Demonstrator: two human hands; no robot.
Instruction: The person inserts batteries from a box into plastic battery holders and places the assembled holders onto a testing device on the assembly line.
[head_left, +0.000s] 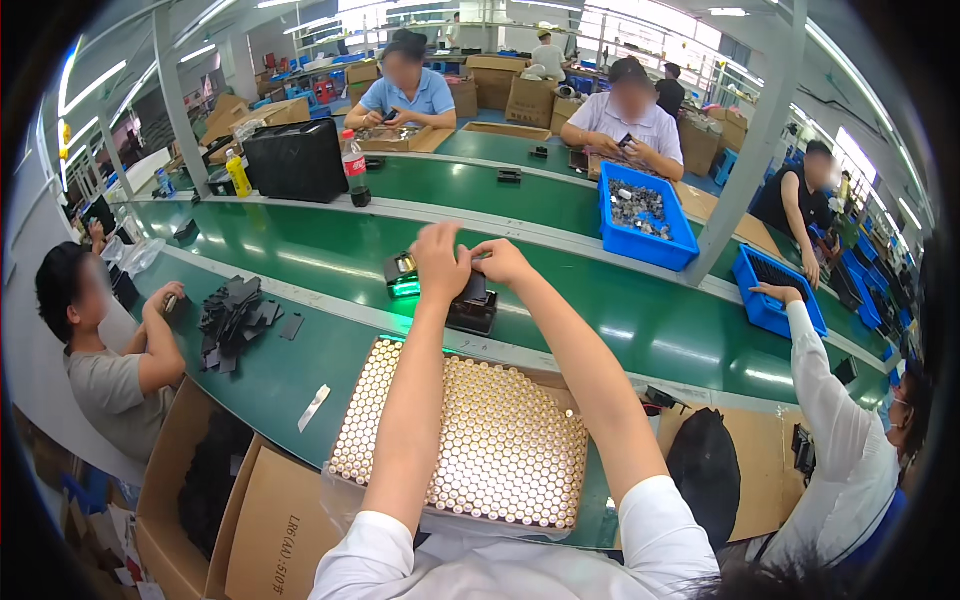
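My left hand (440, 262) is raised over the green belt, its fingers bent and blurred. Close to its left is a small black device (402, 268) giving off green light. My right hand (503, 262) is beside the left one, thumb and fingers closed together; whatever they grip is mostly hidden. Just below the two hands, a dark flat piece (476, 291) slants above an open black plastic case (472, 316). Under my forearms a wide block of upright batteries (510, 430) stands in tight rows on the near table.
A pile of dark flat pads (236, 318) and a pale strip (314, 408) lie left of the batteries. Blue bins (648, 255) stand farther right. A cola bottle (356, 168) is beside a black case (294, 160). A metal post (745, 150) rises at right. Several people sit around.
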